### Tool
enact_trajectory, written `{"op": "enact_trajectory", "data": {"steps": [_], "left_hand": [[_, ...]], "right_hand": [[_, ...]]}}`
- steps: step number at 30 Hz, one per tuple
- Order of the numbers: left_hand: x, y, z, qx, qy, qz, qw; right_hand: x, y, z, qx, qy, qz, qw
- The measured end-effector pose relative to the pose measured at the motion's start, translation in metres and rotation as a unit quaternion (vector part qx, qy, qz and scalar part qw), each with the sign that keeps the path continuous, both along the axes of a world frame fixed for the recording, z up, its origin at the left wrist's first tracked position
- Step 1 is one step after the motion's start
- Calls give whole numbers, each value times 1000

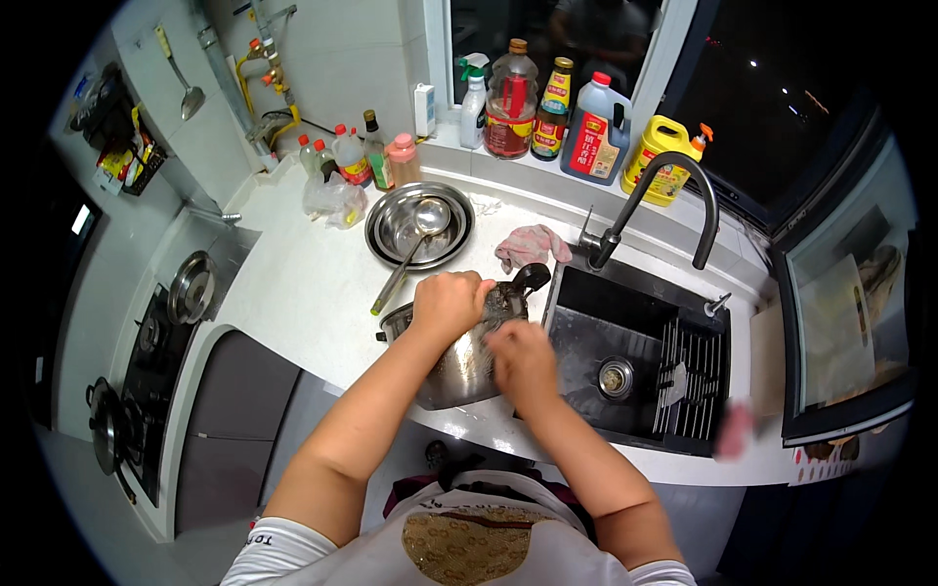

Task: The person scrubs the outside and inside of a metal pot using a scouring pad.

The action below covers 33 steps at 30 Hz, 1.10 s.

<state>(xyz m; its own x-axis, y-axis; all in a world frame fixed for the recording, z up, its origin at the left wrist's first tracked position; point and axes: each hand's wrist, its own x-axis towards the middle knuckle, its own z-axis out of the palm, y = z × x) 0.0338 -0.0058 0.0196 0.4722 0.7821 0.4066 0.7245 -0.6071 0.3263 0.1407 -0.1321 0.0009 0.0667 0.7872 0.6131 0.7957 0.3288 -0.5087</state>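
A metal pot [459, 369] with black handles stands tilted on the white counter, close to its front edge and left of the sink. My left hand [449, 305] is closed over the pot's upper part, with its thumb pointing right. Against the pot's right side, my right hand [525, 363] is closed and slightly blurred; whatever its curled fingers hold, if anything, is hidden. Behind the pot lie nested metal bowls [379, 223] with a ladle [430, 217] resting in them. A pink-and-white cloth [532, 246] is bunched between the bowls and the sink.
The black sink [601, 337] with a drying rack [692, 379] and tall dark faucet [705, 210] is on the right. Bottles [510, 103] line the window sill. More bottles [376, 151] stand at the back left. An opened window sash [850, 303] juts in; a stove [147, 391] is far left.
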Motion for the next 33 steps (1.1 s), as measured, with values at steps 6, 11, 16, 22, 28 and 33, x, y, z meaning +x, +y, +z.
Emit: {"op": "enact_trajectory", "data": {"steps": [6,11,16,22,28,33], "left_hand": [[1,1,3,-5,5,-1,1000],[-3,-1,2,13,0,1,1000],[0,-4,4,-4,7,8,1000],[-4,-3,2,8,-4,1,1000],[-2,-1,4,9,9,-4,1000],[-3,4,-1,-3,14,5,1000]], "right_hand": [[3,7,1,22,-6,-7,1000],[-5,-10,0,9,-59,57,997],[5,2,7,7,-53,18,998],[2,-9,7,-11,-79,59,995],[3,-11,7,-17,-93,51,994],[-2,5,19,-25,-83,48,995]]}}
